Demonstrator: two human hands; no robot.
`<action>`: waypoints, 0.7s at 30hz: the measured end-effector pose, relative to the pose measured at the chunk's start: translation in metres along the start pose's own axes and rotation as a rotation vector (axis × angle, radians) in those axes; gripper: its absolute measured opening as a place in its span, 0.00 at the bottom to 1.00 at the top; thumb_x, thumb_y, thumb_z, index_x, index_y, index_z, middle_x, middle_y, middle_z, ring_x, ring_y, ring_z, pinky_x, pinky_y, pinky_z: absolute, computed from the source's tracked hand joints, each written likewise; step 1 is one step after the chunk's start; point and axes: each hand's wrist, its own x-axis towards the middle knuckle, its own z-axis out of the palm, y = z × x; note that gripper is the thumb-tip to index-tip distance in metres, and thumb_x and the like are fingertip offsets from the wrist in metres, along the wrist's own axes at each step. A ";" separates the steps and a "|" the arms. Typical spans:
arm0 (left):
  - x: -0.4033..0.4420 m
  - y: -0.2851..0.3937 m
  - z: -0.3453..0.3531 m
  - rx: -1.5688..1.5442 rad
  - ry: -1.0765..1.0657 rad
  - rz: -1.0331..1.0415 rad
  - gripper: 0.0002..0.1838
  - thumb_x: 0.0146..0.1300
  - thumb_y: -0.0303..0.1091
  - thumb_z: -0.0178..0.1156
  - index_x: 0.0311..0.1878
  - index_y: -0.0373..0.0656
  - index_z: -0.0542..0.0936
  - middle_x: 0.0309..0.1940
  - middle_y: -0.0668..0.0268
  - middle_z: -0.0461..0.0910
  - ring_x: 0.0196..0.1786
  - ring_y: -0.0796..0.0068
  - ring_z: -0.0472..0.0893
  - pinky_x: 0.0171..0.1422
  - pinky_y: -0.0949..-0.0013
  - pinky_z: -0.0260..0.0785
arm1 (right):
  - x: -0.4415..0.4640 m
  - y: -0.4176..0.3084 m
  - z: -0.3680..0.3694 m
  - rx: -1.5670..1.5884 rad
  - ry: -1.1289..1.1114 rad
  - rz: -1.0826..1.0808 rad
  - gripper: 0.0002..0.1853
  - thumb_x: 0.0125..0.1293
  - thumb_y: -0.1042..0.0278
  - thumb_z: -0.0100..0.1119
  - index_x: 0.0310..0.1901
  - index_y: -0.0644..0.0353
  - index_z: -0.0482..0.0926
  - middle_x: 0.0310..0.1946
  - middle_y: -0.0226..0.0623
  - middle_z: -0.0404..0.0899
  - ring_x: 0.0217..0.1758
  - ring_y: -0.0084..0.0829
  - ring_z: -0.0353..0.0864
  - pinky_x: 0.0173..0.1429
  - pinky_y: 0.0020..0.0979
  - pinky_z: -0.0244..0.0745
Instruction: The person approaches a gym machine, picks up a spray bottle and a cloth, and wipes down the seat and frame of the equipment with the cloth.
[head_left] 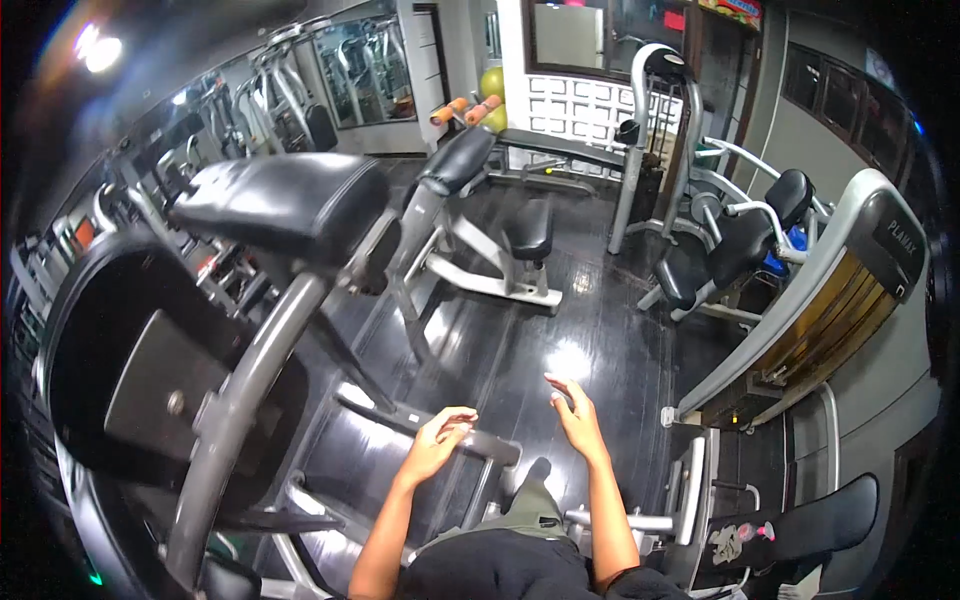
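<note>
No handling step appears engaged: your left hand (576,421) and right hand (434,446) are loosely spread; contact would require reaching.

From here I see open floor (500,370) ahead, wide enough for either hand to pass. A thick black pad (290,195) and a curved grey frame (245,400) block the left. On the right, the weight-stack tower (800,310) stands in the way, with a black bench (810,525) below it.
</note>
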 end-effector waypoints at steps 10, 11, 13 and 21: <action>0.194 0.026 0.052 0.191 -0.177 -0.021 0.13 0.69 0.31 0.56 0.55 0.40 0.77 0.47 0.66 0.80 0.50 0.81 0.77 0.58 0.74 0.69 | 0.091 0.086 -0.085 0.121 0.129 0.210 0.17 0.70 0.64 0.53 0.59 0.54 0.75 0.57 0.35 0.77 0.61 0.33 0.76 0.59 0.33 0.72; 0.209 0.023 0.056 0.196 -0.201 -0.022 0.14 0.69 0.31 0.56 0.55 0.40 0.77 0.45 0.68 0.79 0.48 0.82 0.76 0.57 0.75 0.68 | 0.094 0.091 -0.091 0.120 0.127 0.214 0.17 0.70 0.64 0.53 0.59 0.54 0.75 0.58 0.35 0.76 0.61 0.32 0.75 0.58 0.34 0.73; 0.231 0.022 0.064 0.214 -0.232 -0.014 0.14 0.69 0.31 0.57 0.55 0.40 0.77 0.41 0.71 0.78 0.44 0.85 0.75 0.54 0.77 0.68 | 0.099 0.101 -0.096 0.124 0.156 0.236 0.17 0.70 0.64 0.53 0.59 0.53 0.75 0.58 0.35 0.76 0.62 0.31 0.75 0.58 0.33 0.74; 0.310 0.019 0.122 0.264 -0.453 0.058 0.12 0.67 0.29 0.57 0.52 0.42 0.80 0.45 0.67 0.80 0.47 0.78 0.78 0.57 0.71 0.70 | 0.089 0.083 -0.132 0.100 0.323 0.355 0.18 0.69 0.70 0.53 0.59 0.57 0.74 0.58 0.38 0.74 0.64 0.33 0.72 0.62 0.35 0.73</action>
